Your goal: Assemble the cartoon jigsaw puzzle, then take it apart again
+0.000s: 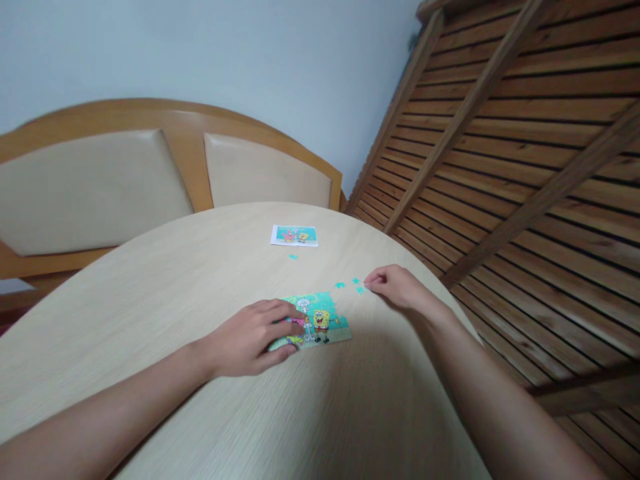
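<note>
A mostly assembled jigsaw puzzle (336, 325) with cartoon figures on a teal background lies flat on the table. Its upper right edge is uneven. My left hand (257, 333) rests over the puzzle's left part and hides it, fingers stretched out and slightly apart. Beyond the puzzle's upper right corner, my right hand (393, 283) has its thumb and fingertips pinched together at the tabletop. Whatever is between them is too small to make out. Right beside those fingertips lie a few loose teal puzzle pieces (355, 281).
A small picture card (297, 236) with the same cartoon scene lies farther back on the round wooden table (200, 267). One loose teal piece (293, 257) is just in front of it. Behind the table stands a padded wooden backrest (195, 160); wooden slats (490, 147) rise on the right.
</note>
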Action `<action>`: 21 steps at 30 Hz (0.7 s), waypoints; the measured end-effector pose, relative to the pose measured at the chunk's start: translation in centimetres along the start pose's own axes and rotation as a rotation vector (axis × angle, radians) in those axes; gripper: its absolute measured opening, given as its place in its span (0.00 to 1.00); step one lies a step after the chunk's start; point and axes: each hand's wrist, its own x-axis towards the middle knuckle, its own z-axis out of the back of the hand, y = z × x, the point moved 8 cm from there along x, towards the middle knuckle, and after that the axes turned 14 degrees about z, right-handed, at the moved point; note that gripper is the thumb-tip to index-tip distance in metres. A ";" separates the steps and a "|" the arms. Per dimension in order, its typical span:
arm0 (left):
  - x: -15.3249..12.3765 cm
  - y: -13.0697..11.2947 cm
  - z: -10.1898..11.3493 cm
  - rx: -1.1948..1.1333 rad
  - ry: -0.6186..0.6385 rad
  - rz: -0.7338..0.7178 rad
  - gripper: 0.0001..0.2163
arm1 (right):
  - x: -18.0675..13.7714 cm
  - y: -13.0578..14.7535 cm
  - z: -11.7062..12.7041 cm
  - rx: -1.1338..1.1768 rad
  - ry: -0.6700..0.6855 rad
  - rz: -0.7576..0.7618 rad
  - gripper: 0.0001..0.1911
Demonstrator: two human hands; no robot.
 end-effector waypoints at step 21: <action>0.0 0.1 0.1 -0.016 -0.010 -0.001 0.13 | -0.3 2.6 -0.9 0.192 0.156 0.192 0.13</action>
